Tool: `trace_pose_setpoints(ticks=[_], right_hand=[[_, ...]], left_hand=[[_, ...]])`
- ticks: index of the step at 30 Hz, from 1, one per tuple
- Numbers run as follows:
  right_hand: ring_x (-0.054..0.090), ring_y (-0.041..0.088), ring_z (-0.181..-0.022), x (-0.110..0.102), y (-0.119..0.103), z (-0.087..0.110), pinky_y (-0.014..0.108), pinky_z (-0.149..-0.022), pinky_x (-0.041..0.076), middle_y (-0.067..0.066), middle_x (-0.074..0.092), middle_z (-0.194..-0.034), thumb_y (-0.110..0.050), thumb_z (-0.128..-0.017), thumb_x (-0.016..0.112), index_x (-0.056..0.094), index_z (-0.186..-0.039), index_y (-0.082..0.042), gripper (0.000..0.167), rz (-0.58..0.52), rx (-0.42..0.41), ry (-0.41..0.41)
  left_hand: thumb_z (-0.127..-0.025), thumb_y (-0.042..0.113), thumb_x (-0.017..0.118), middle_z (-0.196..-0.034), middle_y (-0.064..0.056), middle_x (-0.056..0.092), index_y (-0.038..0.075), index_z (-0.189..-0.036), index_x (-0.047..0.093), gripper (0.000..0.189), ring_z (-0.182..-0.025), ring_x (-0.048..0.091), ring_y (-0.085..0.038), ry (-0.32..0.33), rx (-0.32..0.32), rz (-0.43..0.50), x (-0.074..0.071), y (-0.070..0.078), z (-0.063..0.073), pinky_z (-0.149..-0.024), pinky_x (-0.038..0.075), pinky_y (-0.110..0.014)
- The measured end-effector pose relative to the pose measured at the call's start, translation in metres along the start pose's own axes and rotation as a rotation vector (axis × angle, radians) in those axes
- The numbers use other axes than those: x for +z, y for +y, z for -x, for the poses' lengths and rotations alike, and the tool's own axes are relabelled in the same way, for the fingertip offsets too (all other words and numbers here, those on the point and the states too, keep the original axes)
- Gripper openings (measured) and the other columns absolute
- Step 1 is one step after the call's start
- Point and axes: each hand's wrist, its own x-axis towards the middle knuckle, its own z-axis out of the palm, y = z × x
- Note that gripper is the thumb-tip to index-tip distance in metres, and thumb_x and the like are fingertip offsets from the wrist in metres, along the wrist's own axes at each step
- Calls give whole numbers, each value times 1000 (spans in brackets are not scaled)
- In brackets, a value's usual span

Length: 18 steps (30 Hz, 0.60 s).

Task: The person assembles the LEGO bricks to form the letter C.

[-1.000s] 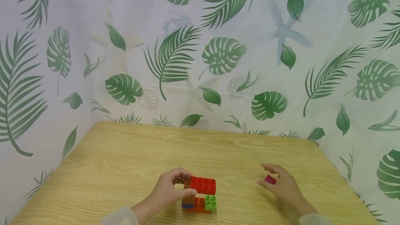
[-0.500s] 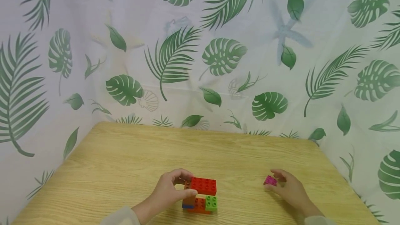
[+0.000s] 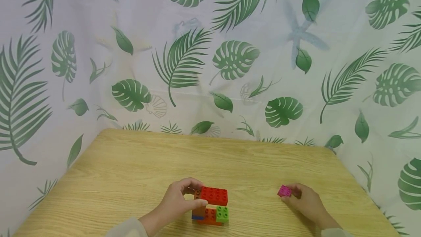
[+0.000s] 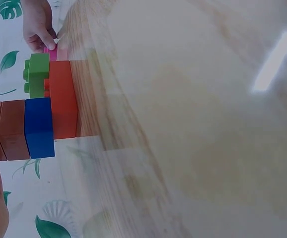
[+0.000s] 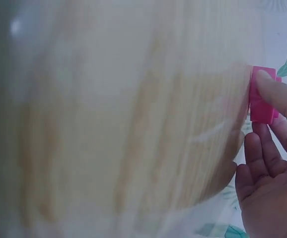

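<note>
My left hand (image 3: 174,201) grips a toy brick build, thumb on the near side of its brown bricks (image 3: 198,211) and fingers behind. A long red brick (image 3: 214,195) sits at the top, reaching out to the right. Below it, a lime green brick (image 3: 222,213) stands on the right end of an orange base brick (image 3: 209,215). The left wrist view shows a blue brick (image 4: 39,128) between base and browns. Further right, my right hand (image 3: 306,202) pinches a small pink brick (image 3: 284,191) between thumb and fingers, down at the table; its other fingers show loosely bent in the right wrist view.
Both hands work over a wood-grain table (image 3: 138,156), near its front. A white cloth (image 3: 204,61) printed with green leaves hangs behind the table and along its sides. Between the build and the pink brick lies a stretch of tabletop.
My right hand shifted slightly right and toward me, and its fingers closed from loosely around the pink brick to a pinch on its right side. The left hand and the build stayed still.
</note>
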Motion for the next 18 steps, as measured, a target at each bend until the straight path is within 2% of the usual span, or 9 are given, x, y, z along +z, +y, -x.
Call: trace_pose_setpoints(ticks=[7, 18], right_hand=[[61, 23, -91, 8, -16, -2, 40, -77, 52, 6, 66, -101, -35, -80, 77, 63, -114, 0, 51, -62, -4, 1], [61, 13, -87, 26, -67, -1, 28, -74, 50, -2, 67, -99, -31, -79, 79, 65, -113, -7, 44, -210, -83, -63]], left_hand=[[-78, 21, 80, -101, -2, 66, 6, -105, 66, 34, -92, 62, -20, -1, -2, -17, -1, -1, 0, -84, 50, -33], [-79, 19, 80, -100, -3, 66, 5, -105, 66, 33, -91, 62, -21, 0, 11, -35, 1, 2, 0, -84, 50, -33]])
